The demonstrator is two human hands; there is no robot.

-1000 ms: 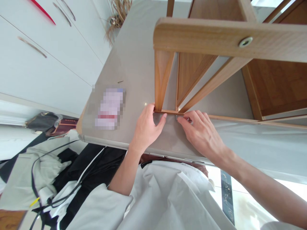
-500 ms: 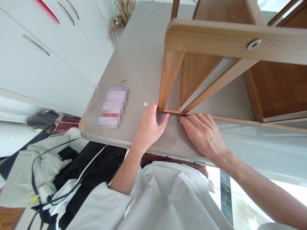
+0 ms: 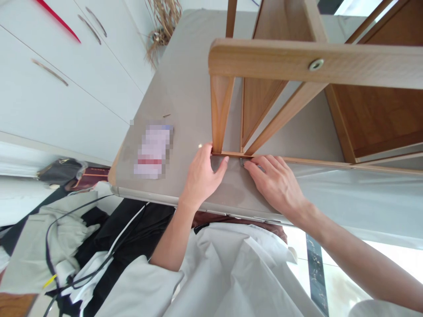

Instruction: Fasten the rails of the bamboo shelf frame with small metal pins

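Note:
A slatted wooden frame [image 3: 264, 60], like a small shelf or rack, stands on the table [image 3: 188, 88] in front of me. My left hand [image 3: 202, 174] holds the left end of its bottom rail, fingers at the corner and thumb on the near side. Further right along this rail, my right hand [image 3: 277, 182] has its thumb and finger pinched at a small silvery metal piece [image 3: 242, 161]; its exact kind is mostly hidden by the fingers. A round metal fitting [image 3: 316, 65] sits in the upper rail.
Left on the table lie a blurred-out phone-like rectangle [image 3: 153, 152] and a small screw-like piece [image 3: 166, 116]. White cupboards [image 3: 66, 114] stand at the left, dried stalks [image 3: 161, 26] behind. Clothes [image 3: 59, 233] and cables [image 3: 99, 264] lie below the table's left edge.
In the view, the wooden frame has shifted left, its upper rail most. Both hands appear slightly further left with the bottom rail, their grips alike. The camera has also moved a little.

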